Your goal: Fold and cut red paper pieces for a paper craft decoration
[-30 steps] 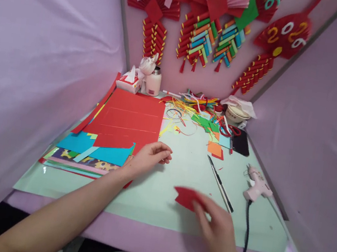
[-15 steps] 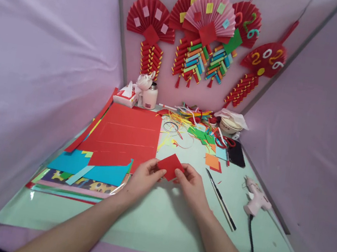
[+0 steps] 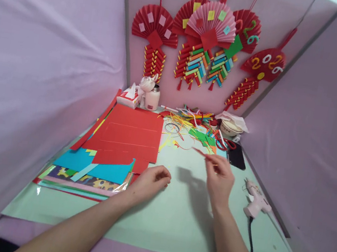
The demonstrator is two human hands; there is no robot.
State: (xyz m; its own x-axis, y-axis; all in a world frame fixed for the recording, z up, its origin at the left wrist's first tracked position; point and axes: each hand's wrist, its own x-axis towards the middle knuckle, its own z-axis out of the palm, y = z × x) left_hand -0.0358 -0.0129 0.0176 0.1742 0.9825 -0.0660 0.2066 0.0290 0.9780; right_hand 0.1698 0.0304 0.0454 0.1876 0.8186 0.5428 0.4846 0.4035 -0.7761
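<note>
Red paper (image 3: 200,152) sits pinched in the right hand (image 3: 219,177), the left hand (image 3: 152,182) half-curled, loosely open.

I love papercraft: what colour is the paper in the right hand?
The thin paper piece is red: head view.

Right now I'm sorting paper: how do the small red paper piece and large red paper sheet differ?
The small red paper piece is raised in the right hand; the large red paper sheet lies flat. The piece shows mostly edge, the sheet its face. The piece is far smaller than the sheet. Both are red.
</note>
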